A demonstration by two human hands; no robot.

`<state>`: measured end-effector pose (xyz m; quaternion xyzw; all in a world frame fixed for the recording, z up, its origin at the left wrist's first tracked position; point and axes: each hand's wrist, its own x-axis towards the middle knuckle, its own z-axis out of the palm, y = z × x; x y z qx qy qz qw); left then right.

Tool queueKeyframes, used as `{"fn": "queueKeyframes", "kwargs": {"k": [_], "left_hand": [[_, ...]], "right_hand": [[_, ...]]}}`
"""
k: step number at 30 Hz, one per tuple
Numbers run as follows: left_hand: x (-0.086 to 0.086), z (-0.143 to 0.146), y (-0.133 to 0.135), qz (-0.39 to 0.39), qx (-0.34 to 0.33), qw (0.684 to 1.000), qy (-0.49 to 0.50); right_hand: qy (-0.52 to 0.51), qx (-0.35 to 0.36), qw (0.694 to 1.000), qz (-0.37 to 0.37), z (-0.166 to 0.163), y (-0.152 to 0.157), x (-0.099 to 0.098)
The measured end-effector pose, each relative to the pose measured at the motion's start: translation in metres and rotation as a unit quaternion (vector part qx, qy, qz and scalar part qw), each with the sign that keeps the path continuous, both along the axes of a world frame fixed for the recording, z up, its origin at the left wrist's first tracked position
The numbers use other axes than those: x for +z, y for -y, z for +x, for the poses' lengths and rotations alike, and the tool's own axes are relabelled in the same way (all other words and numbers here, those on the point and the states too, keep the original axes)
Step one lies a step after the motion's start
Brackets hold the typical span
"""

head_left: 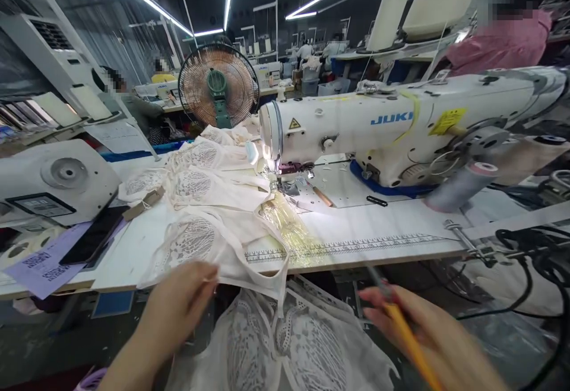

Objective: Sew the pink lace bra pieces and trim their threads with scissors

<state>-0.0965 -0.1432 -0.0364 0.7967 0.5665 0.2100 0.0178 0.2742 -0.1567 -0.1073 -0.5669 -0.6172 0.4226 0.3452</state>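
My left hand (pixel 180 305) is at the table's front edge with its fingers pressed together, overlapping the border of a white lace bra (pixel 191 245). Whether the fingertips pinch anything is hidden. Lower right, my right hand (pixel 414 319) is closed around a tool with an orange-yellow handle (pixel 407 337) and a thin metal tip; motion blur hides its exact kind. Between the hands another white lace bra (pixel 312 346) hangs below the table edge. More lace bras (pixel 196 184) lie in a connected row leading back beside the sewing machine (pixel 333 129), whose lamp is lit.
A ruler strip (pixel 356 247) runs along the front edge beside shiny yellowish tape (pixel 291 224). A small wooden-handled tool (pixel 321 196) lies on the machine bed. Left are a phone (pixel 93 233) and purple paper (pixel 42 269). A fan (pixel 218 85) stands behind; co-workers sit farther back.
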Motion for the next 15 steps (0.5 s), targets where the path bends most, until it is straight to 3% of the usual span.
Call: {"fn": "queueKeyframes", "kwargs": {"k": [2,3,4,7,10,15], "left_hand": [[0.017,-0.013,-0.036,-0.033,0.160,0.986,-0.009],[0.020,-0.020,-0.053,-0.038,0.210,0.977,-0.016],[0.019,-0.026,-0.069,-0.046,0.241,0.969,-0.024],[0.007,-0.043,-0.096,-0.073,0.287,0.955,-0.033],[-0.005,-0.058,-0.092,-0.086,0.293,0.952,-0.009],[-0.005,-0.081,-0.050,-0.051,0.309,0.945,0.091]], "right_hand": [[0.045,0.023,0.997,0.059,-0.046,-0.025,0.009],[0.097,0.033,0.992,0.069,-0.067,-0.036,0.016],[0.136,0.036,0.987,0.076,-0.086,-0.046,0.022],[0.133,0.027,0.987,0.084,-0.120,-0.069,0.035],[0.070,0.052,0.993,0.074,-0.123,-0.074,0.037],[-0.080,0.110,0.990,0.032,-0.101,-0.053,0.023]]}}
